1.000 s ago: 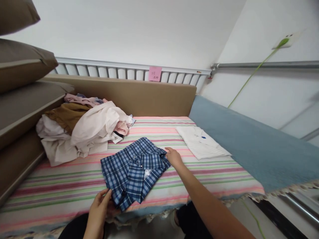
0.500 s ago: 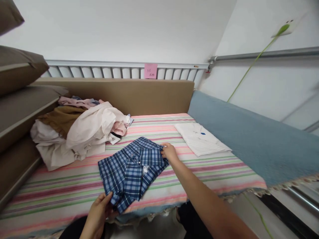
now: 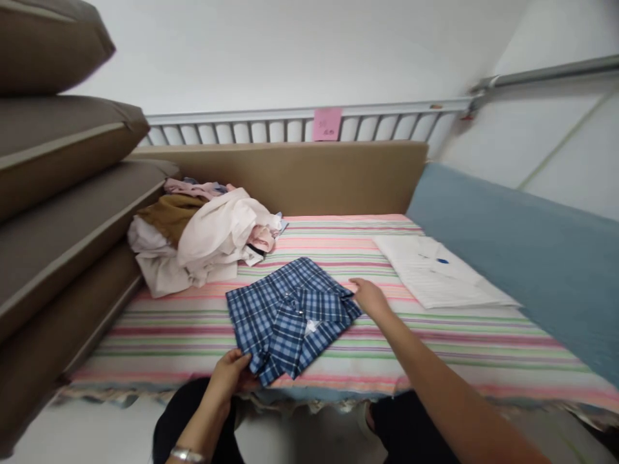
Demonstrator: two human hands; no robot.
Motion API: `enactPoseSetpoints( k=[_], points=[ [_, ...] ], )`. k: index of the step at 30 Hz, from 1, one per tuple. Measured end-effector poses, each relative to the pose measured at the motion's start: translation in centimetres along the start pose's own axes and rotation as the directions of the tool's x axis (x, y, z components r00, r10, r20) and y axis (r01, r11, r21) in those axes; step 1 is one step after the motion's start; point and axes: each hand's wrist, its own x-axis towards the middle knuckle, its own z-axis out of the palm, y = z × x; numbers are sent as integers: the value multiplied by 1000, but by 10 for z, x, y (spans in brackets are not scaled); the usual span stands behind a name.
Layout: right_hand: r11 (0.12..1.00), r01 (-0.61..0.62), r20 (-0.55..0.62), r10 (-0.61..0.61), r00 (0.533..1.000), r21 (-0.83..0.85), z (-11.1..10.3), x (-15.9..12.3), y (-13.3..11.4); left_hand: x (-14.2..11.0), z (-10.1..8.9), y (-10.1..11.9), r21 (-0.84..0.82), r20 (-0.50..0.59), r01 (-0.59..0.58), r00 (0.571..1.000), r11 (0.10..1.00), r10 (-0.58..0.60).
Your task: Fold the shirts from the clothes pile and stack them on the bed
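A blue plaid shirt (image 3: pixel 271 296), partly folded, lies on the striped sheet (image 3: pixel 193 338) in front of me. A small white patch, perhaps a label, and some buttons show on it. Its near left corner is pinched by my left hand (image 3: pixel 231 372), with some fingers hidden below the cloth. At the shirt's right edge, my right hand (image 3: pixel 371 299) grips the fabric, one finger stretched out just beyond it. Farther right lies a folded white garment (image 3: pixel 435 274) with a small blue mark.
A heap of clothes (image 3: pixel 217 232), white, brown and pink, sits at the back left. Stacked brown cushions (image 3: pixel 72 174) rise on the left. Behind stands a brown board (image 3: pixel 329 180) before a white rail with a pink note (image 3: pixel 327 124). Blue padding (image 3: pixel 493 238) borders the right.
The camera view has swung left, so everything appears farther right. Both hands stay at the same edges of the shirt, whose folds look much the same.
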Motion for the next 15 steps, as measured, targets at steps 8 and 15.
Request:
enactPoseSetpoints(
  k=[8,15],
  points=[
    [813,394,100,-390,915,-430,49,-18,-2,19,-11,56,297,-205,-93,966,950,158],
    [751,371,68,-402,913,-545,71,-31,11,83,-6,85,575,-325,-77,892,815,313]
  ],
)
